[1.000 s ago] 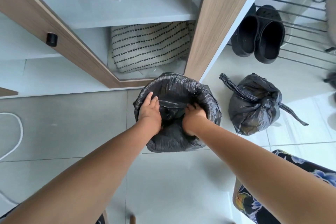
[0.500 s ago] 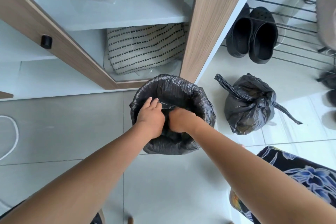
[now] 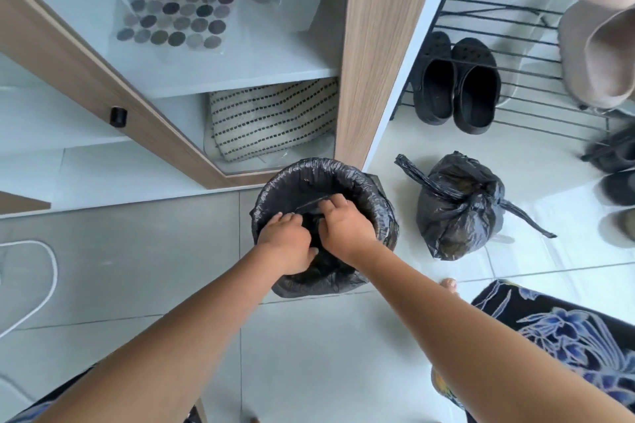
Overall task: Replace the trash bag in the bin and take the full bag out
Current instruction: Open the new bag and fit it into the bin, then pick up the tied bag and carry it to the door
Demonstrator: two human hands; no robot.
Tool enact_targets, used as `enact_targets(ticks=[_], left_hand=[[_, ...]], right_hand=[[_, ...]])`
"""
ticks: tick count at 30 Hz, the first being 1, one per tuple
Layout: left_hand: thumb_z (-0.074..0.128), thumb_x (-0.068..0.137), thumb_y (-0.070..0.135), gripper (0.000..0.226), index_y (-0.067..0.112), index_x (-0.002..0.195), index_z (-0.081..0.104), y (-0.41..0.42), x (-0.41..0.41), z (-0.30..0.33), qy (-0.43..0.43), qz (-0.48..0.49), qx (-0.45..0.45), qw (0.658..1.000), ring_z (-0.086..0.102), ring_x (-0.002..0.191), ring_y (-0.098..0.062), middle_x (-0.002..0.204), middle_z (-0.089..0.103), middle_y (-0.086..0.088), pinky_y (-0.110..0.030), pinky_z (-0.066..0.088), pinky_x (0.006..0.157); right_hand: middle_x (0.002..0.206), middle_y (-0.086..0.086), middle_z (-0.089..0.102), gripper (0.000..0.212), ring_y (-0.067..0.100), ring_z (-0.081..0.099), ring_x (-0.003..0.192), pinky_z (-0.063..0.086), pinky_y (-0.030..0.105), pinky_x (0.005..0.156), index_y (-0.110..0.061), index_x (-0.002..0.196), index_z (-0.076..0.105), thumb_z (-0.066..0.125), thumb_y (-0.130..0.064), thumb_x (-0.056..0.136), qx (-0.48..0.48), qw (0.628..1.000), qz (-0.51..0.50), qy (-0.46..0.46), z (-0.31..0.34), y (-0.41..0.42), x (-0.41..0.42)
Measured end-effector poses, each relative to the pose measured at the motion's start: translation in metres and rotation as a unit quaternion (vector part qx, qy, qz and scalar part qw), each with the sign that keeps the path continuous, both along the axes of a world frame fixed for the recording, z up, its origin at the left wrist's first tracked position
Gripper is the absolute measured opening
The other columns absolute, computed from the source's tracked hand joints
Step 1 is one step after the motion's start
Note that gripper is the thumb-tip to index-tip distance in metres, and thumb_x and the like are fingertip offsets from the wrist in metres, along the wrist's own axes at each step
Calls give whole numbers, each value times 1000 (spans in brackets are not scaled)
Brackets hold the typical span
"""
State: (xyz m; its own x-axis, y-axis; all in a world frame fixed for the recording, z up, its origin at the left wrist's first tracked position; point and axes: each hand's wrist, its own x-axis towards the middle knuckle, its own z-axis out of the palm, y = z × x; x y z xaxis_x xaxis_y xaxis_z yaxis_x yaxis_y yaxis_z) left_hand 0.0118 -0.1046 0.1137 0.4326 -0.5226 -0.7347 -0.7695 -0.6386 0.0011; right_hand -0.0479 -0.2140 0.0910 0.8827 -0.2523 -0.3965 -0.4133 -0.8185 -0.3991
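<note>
I'm on the lining step. The bin (image 3: 385,216) stands on the floor (image 3: 137,268) right against the cabinet (image 3: 371,62), and the new bag (image 3: 275,196) is already folded over its rim all the way round. Both my hands are down inside the opening. My left hand (image 3: 287,247) lies palm down near the close side, fingers curled into the plastic; I judge it is pressing or pinching the liner, but the fingertips are hidden, so I cannot tell whether it truly grips anything. My right hand (image 3: 343,227) is just beside it, nearly touching, fingers bent over a raised fold of the bag near the middle; it seems to hold that fold loosely, though I cannot be sure.

The full bag (image 3: 457,213) sits knotted on the floor to the right of the bin, near but apart from it, in front of the shoe rack (image 3: 515,24) with the black clogs (image 3: 457,86). It has not gone out yet.

So the swap looks almost done. What's left in the bin, I think, is to push the slack down to the bottom so the liner sits flat, without dragging the folded edge off the rim. Then I lift both hands clear, reach right for the tied handles of the full bag, and carry it out.
</note>
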Motion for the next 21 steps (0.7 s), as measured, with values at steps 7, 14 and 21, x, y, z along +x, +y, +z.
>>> enact_targets(ticks=[7, 14, 21], left_hand=[[40, 95, 37, 43, 13, 129, 49, -34, -4, 30, -107, 51, -159, 980, 43, 121, -27, 127, 47, -8, -38, 39, 98], [44, 93, 35, 43, 10, 129, 45, -150, -42, 35, -66, -8, -172, 983, 41, 123, -30, 130, 43, -11, -42, 41, 97], [38, 97, 33, 56, 14, 148, 23, -247, -72, -9, 12, -20, -124, 992, 45, 126, -36, 151, 28, -10, -45, 43, 99]], right_hand=[[98, 18, 60, 26, 38, 59, 86, 51, 40, 61, -2, 97, 63, 50, -16, 81, -51, 978, -66, -192, 40, -50, -27], [119, 17, 53, 30, 38, 51, 110, 50, 44, 82, -3, 114, 59, 45, -10, 89, -57, 947, -302, -90, 40, -173, -100], [125, 11, 47, 36, 32, 50, 117, 49, 40, 88, -10, 123, 53, 42, -15, 90, -9, 908, -417, 35, -3, -266, -162]])
